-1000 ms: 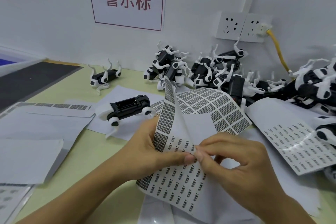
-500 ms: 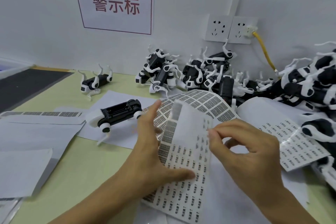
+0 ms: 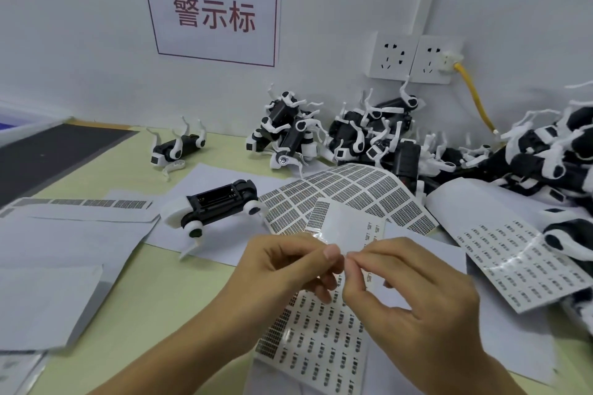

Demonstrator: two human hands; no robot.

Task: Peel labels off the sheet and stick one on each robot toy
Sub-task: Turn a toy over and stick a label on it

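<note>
Head view shows both hands meeting at lower centre of the frame over a label sheet (image 3: 316,340) that lies on the tabletop (image 3: 154,305). The left hand (image 3: 285,269) and right hand (image 3: 407,295) each have thumb and forefinger closed narrowly together, tip to tip, apparently pinching one small, pale label (image 3: 348,268) between them; its print cannot be made out. One robot toy (image 3: 218,207) lies on white paper just above the hands, left of centre, underside up. A single toy (image 3: 178,147) sits apart at upper left, while a large heap of toys (image 3: 369,135) fills the upper right. Judging by that heap, most of the labelling seems left to do; whether any toy already carries a label cannot be told.
</note>
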